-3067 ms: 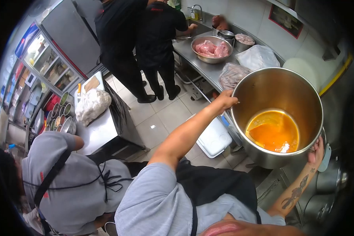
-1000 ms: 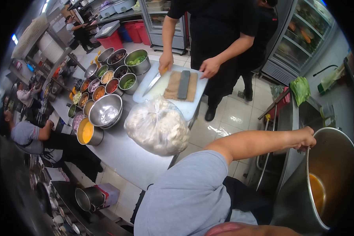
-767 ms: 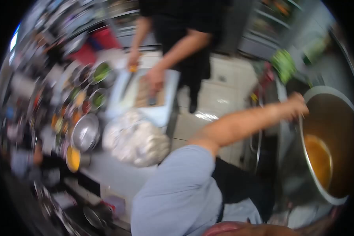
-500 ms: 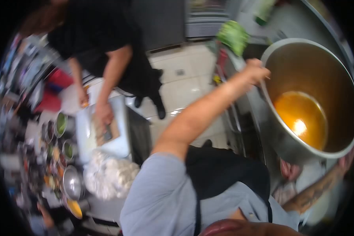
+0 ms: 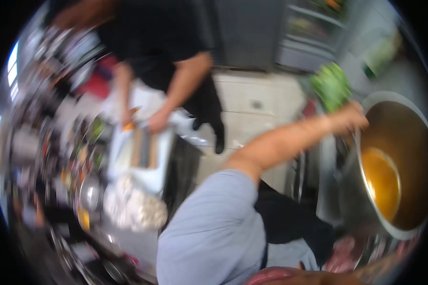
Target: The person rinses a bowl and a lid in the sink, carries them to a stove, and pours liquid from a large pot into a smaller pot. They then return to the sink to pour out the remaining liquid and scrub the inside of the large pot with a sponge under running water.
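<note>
A large metal stockpot [image 5: 361,204] stands at the right, with clear orange-yellow liquid [image 5: 380,183] in its bottom. My left hand [image 5: 352,116], arm stretched out, is closed on the far-left side of its rim. At the near edge of the pot, my right hand [image 5: 406,245] is blurred and mostly hidden, its tattooed forearm coming in low at the right. It appears to grip the rim there. A leafy green lettuce-like head [image 5: 332,86] lies just beyond my left hand.
Across the aisle, a person in black [image 5: 152,42] works with a knife [image 5: 145,149] at a white cutting board [image 5: 161,161]. A bag of whitish pieces [image 5: 135,204] and several metal bowls crowd that counter. Pinkish pieces [image 5: 342,251] lie near the pot. Tiled floor [image 5: 245,102] runs between.
My view has swung, so the pot and both my hands appear farther right and lower. My left hand keeps its hold on the rim. The other person's hands have shifted on the board.
</note>
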A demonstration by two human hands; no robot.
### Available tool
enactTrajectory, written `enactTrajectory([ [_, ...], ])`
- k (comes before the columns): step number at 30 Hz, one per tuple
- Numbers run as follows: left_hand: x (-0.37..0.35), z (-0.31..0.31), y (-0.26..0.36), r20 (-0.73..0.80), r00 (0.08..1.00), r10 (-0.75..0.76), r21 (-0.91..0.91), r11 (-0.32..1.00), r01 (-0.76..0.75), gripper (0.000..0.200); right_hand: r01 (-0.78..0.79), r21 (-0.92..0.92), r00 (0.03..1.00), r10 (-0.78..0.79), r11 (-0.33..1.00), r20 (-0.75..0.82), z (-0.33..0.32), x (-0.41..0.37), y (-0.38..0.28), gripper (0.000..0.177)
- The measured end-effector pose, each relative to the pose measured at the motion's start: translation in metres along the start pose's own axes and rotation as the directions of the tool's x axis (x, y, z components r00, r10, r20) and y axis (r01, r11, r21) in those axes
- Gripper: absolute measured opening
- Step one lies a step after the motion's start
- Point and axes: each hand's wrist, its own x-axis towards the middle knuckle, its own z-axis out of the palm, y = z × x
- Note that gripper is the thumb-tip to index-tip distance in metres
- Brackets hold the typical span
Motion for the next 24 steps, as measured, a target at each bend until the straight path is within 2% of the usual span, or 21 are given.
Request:
enactTrajectory([
  [1,0.001,-0.024,0.027,0.027,0.922,-0.386,-0.389,0.846,0.365,0.021,-0.031,0.013,0.999,0.032,0.999,-0.033,-0.009,-0.004,-0.001,0.051],
  [3,0.038,-0.021,0.012,-0.009,0.844,-0.536,-0.571,0.696,0.436,0.023,-0.098,0.145,0.991,0.109,0.985,-0.072,-0.015,0.005,0.014,0.055],
  [4,0.056,-0.022,-0.008,-0.024,0.833,-0.552,-0.560,0.698,0.446,0.021,-0.122,0.222,0.985,0.146,0.967,-0.092,-0.014,0.011,0.022,0.057],
  [5,0.066,-0.025,-0.015,0.006,0.848,-0.530,-0.653,0.640,0.405,0.020,-0.195,0.253,0.973,0.220,0.948,-0.075,-0.013,0.020,0.028,0.051],
  [6,0.077,-0.030,-0.026,0.066,0.856,-0.512,-0.677,0.608,0.416,0.016,-0.254,0.304,0.901,0.338,0.918,-0.270,0.007,0.026,0.028,0.043],
  [7,0.088,-0.032,-0.040,0.091,0.853,-0.513,-0.660,0.610,0.438,0.013,-0.256,0.374,0.932,0.330,0.892,-0.151,0.024,0.025,0.021,0.036],
  [9,0.114,-0.032,-0.076,0.128,0.842,-0.524,-0.621,0.620,0.480,0.011,-0.289,0.343,0.910,0.368,0.894,-0.191,0.073,0.033,0.019,0.027],
  [10,0.125,-0.028,-0.095,0.147,0.840,-0.522,-0.612,0.619,0.492,0.010,-0.326,0.249,0.843,0.400,0.912,-0.361,0.095,0.033,0.025,0.024],
  [13,0.145,-0.042,-0.115,0.232,0.828,-0.511,-0.571,0.617,0.541,0.009,-0.341,0.457,0.738,0.535,0.822,-0.412,0.133,0.033,0.019,0.014],
  [14,0.150,-0.041,-0.132,0.235,0.833,-0.500,-0.582,0.615,0.533,0.009,-0.323,0.574,0.635,0.622,0.752,-0.458,0.169,0.043,0.012,0.010],
  [15,0.154,-0.037,-0.150,0.236,0.841,-0.486,-0.591,0.615,0.521,0.009,-0.320,0.635,0.595,0.671,0.703,-0.442,0.181,0.044,0.018,0.010],
  [17,0.161,-0.033,-0.182,0.240,0.848,-0.473,-0.594,0.619,0.513,0.009,-0.307,0.751,0.585,0.739,0.584,-0.336,0.190,0.040,0.045,0.009],
  [18,0.161,-0.030,-0.189,0.236,0.860,-0.454,-0.604,0.624,0.495,0.010,-0.294,0.804,0.617,0.745,0.516,-0.253,0.183,0.031,0.053,0.009],
  [19,0.162,-0.026,-0.198,0.242,0.867,-0.436,-0.618,0.619,0.484,0.010,-0.287,0.771,0.631,0.718,0.568,-0.294,0.196,0.030,0.055,0.010],
  [20,0.166,-0.023,-0.208,0.247,0.873,-0.421,-0.631,0.613,0.474,0.011,-0.273,0.788,0.607,0.734,0.552,-0.305,0.201,0.031,0.063,0.011],
  [22,0.171,-0.021,-0.207,0.245,0.862,-0.443,-0.597,0.632,0.494,0.014,-0.256,0.829,0.653,0.721,0.497,-0.231,0.208,0.032,0.071,0.012],
  [24,0.173,-0.016,-0.215,0.236,0.861,-0.450,-0.588,0.640,0.495,0.016,-0.245,0.816,0.662,0.705,0.523,-0.253,0.212,0.033,0.082,0.012],
])
